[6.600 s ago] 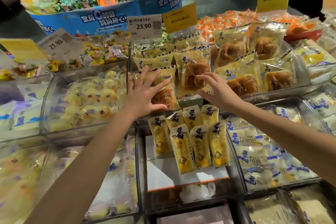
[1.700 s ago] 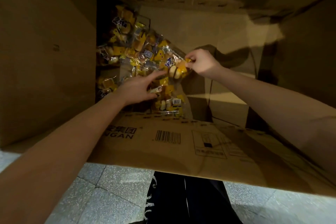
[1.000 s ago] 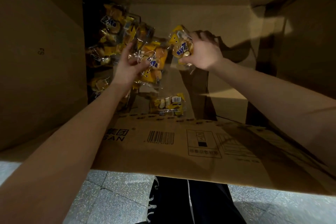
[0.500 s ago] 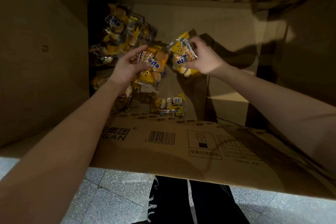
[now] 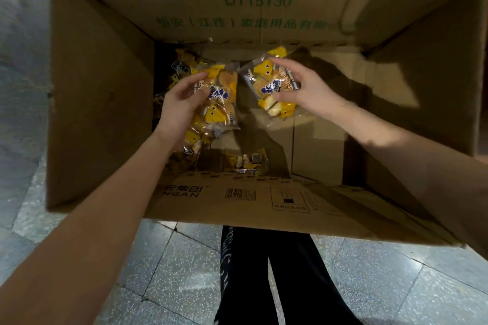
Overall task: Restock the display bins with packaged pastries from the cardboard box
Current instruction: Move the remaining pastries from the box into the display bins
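I look down into a large open cardboard box (image 5: 100,92) on the floor. My left hand (image 5: 179,105) grips a bunch of yellow-and-clear pastry packs (image 5: 219,97), lifted above the box bottom. My right hand (image 5: 309,90) holds another yellow pastry pack (image 5: 272,82) by its side, fingers curled over it. More packs (image 5: 182,66) lie in the dark back left corner, and a single pack (image 5: 245,161) rests on the box bottom near the front wall. The display bins are out of view.
The box's near flap (image 5: 264,200) with a barcode folds toward me. Grey speckled floor tiles (image 5: 179,277) surround the box. My legs in black trousers (image 5: 266,277) stand right behind the near flap.
Both hands have risen a little with their packs and the view has pulled back, showing the whole box. Earlier I was at the display bins, then reached into the box.
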A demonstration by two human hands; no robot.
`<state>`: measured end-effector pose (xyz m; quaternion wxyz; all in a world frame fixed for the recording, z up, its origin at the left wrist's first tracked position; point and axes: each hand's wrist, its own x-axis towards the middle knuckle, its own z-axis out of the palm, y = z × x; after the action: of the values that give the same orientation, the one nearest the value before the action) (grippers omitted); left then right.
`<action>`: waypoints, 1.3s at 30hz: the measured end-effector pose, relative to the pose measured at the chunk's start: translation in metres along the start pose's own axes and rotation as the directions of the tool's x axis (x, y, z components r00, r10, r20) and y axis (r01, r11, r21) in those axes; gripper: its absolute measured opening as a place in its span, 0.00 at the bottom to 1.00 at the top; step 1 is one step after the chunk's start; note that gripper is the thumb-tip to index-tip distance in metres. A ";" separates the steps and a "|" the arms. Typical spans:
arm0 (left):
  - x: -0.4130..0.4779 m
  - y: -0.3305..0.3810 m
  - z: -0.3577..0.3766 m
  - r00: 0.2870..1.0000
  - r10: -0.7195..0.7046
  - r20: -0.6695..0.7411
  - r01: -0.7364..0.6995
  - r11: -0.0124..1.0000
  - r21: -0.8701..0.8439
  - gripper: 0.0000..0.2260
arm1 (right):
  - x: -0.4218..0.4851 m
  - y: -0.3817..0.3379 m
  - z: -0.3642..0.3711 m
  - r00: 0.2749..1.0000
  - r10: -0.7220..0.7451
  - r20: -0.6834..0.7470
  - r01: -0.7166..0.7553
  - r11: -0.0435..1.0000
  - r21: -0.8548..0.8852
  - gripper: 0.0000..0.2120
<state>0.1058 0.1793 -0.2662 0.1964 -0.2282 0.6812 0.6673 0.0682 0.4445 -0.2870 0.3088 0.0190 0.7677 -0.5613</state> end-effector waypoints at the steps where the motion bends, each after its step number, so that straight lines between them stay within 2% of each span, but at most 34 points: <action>1: -0.004 0.007 0.000 1.000 0.023 -0.003 -0.023 1.000 0.022 0.14 | -0.004 -0.006 -0.001 1.000 -0.012 0.001 0.012 1.000 0.000 0.35; 4: -0.014 0.034 0.002 0.997 0.045 0.059 -0.050 0.995 0.081 0.22 | -0.022 -0.023 -0.004 0.999 -0.035 -0.032 0.035 0.999 0.004 0.35; 7: -0.026 0.066 0.007 0.980 0.041 0.193 -0.065 0.990 0.122 0.30 | -0.048 -0.045 -0.006 0.995 -0.052 -0.091 0.055 0.998 0.038 0.35; 9: -0.038 0.088 0.016 0.963 0.057 0.262 -0.103 0.981 0.164 0.29 | -0.071 -0.063 -0.008 0.988 -0.080 -0.130 0.086 0.995 0.040 0.34; 13: -0.075 0.133 0.038 0.933 0.081 0.350 -0.171 0.957 0.234 0.23 | -0.131 -0.096 -0.014 0.947 -0.111 -0.302 0.138 0.988 0.071 0.28; 17: -0.114 0.179 0.064 0.887 0.136 0.441 -0.270 0.928 0.258 0.20 | -0.199 -0.129 -0.030 0.860 -0.107 -0.498 0.172 0.981 0.085 0.18; 22: -0.172 0.208 0.102 0.813 0.197 0.548 -0.386 0.887 0.254 0.22 | -0.291 -0.161 -0.043 0.740 -0.143 -0.657 0.161 0.986 -0.033 0.21; 25: -0.207 0.217 0.132 0.728 0.172 0.663 -0.435 0.864 0.254 0.23 | -0.350 -0.176 -0.041 0.684 -0.163 -0.711 0.221 0.975 -0.010 0.26; 29: -0.256 0.226 0.173 0.578 0.146 0.803 -0.484 0.854 0.193 0.22 | -0.421 -0.181 -0.036 0.629 -0.137 -0.765 0.136 0.989 -0.064 0.27; 33: -0.301 0.221 0.205 0.444 0.076 0.893 -0.563 0.799 0.212 0.20 | -0.487 -0.167 -0.021 0.550 -0.062 -0.833 0.073 0.997 -0.025 0.28; 36: -0.334 0.207 0.228 0.349 -0.006 0.937 -0.639 0.730 0.243 0.19 | -0.531 -0.150 -0.007 0.534 0.039 -0.845 0.007 0.999 0.050 0.29; 39: -0.375 0.188 0.257 0.252 -0.049 0.966 -0.712 0.667 0.219 0.18 | -0.577 -0.130 0.005 0.455 0.144 -0.879 -0.050 0.989 0.137 0.27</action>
<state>0.2952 0.4547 0.0939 0.4486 0.4379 0.6538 0.4238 0.4881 0.5748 0.1082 -0.1044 0.3653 0.7874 -0.4855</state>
